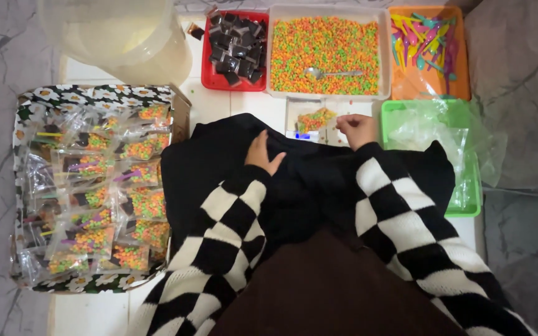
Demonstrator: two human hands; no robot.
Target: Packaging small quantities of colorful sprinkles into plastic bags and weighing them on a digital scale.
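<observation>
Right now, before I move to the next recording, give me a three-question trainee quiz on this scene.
1. True or false: a metal spoon lies in the white tray of orange and green candy bits.
2. Which holds the colourful plastic spoons? A red tray, B orange tray, C green tray.
3. What fills the flower-patterned box beside the left hand?

Key: 1 true. 2 B, the orange tray. 3 Clear filled candy packets.
</observation>
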